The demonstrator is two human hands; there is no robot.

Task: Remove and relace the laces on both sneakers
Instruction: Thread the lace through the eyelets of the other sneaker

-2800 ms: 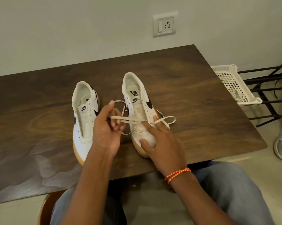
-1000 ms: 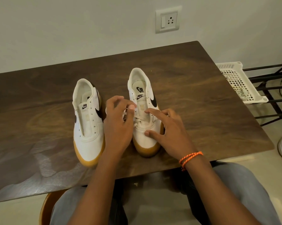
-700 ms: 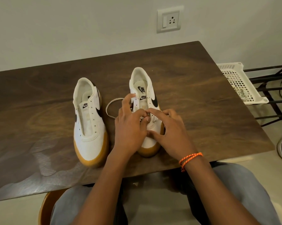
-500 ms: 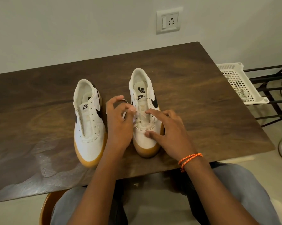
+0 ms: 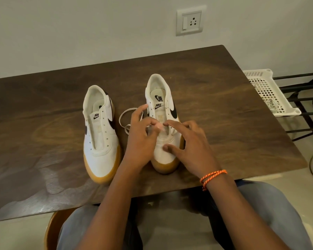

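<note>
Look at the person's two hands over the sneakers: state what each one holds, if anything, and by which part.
The left hand pinches the lace near its tip, over the right sneaker. The right hand grips nothing; its thumb presses the toe.

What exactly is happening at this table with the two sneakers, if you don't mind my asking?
A seated person is lacing the right sneaker on the wooden table. The left hand pinches the shoelace near the lower eyelets, while the right hand steadies the toe. The left sneaker stands beside it with bare eyelets.
</note>
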